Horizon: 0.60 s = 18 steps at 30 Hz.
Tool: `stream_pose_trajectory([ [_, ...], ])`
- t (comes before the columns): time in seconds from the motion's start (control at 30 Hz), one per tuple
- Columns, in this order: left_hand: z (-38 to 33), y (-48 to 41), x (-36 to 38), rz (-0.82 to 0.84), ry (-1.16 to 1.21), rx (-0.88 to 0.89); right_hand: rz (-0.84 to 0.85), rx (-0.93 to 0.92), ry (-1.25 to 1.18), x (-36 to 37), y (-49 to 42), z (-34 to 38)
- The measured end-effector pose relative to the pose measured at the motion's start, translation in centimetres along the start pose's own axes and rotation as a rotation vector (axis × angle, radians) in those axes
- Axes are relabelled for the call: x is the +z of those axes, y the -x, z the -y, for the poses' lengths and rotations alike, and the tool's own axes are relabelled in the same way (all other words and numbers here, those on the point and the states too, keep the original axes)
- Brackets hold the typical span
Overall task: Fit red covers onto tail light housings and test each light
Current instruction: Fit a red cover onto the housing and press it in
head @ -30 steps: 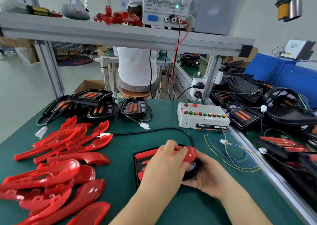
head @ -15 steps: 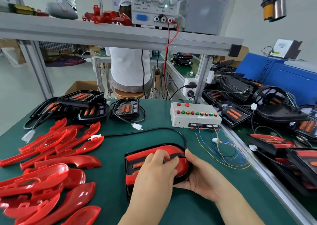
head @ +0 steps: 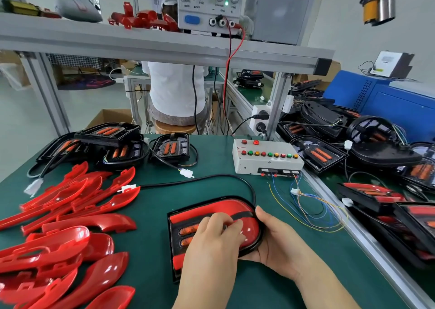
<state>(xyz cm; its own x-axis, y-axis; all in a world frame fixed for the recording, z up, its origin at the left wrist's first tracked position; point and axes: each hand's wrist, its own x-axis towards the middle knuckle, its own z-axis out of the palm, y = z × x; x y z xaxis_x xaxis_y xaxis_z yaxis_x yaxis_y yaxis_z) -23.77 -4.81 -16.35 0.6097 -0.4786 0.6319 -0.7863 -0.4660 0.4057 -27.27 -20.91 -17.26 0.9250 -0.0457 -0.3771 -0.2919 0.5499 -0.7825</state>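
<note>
A black tail light housing (head: 175, 249) lies on the green mat in front of me, with a red cover (head: 211, 208) seated on it. My left hand (head: 211, 240) presses down on the cover's lower lobe with bent fingers. My right hand (head: 275, 240) cups the housing's rounded right end, thumb on its rim. The housing's black cable (head: 200, 180) runs left to a white plug (head: 128, 188). A pile of loose red covers (head: 66, 228) lies at the left. Several bare housings (head: 110, 141) sit at the back left.
A white test box with coloured buttons (head: 266, 158) stands behind the housing, thin coloured wires (head: 313, 209) trailing from it. More housings (head: 376, 158) crowd the right-hand table beyond an aluminium rail (head: 353, 224). A power supply (head: 209, 4) sits on the overhead shelf. A seated person (head: 174, 92) is behind the bench.
My left hand has slid down from the cover's right end onto its lower lobe, and the cover now sits flatter in the housing. My right hand still cups the right end.
</note>
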Motion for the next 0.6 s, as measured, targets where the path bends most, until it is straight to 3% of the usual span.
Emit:
stream_pose_trajectory([
  [0.23, 0.3, 1.0, 0.9, -0.113, -0.052, 0.075, 0.097, -0.052, 0.085, -0.2, 0.2, -0.1],
  [0.47, 0.3, 1.4, 0.5, -0.088, -0.050, 0.040, 0.028, -0.114, 0.197, 0.1, 0.1, 0.0],
  [0.6, 1.8, 1.3, -1.9, -0.117, 0.071, -0.211, -0.019, -0.158, 0.177, 0.1, 0.0, 0.1],
])
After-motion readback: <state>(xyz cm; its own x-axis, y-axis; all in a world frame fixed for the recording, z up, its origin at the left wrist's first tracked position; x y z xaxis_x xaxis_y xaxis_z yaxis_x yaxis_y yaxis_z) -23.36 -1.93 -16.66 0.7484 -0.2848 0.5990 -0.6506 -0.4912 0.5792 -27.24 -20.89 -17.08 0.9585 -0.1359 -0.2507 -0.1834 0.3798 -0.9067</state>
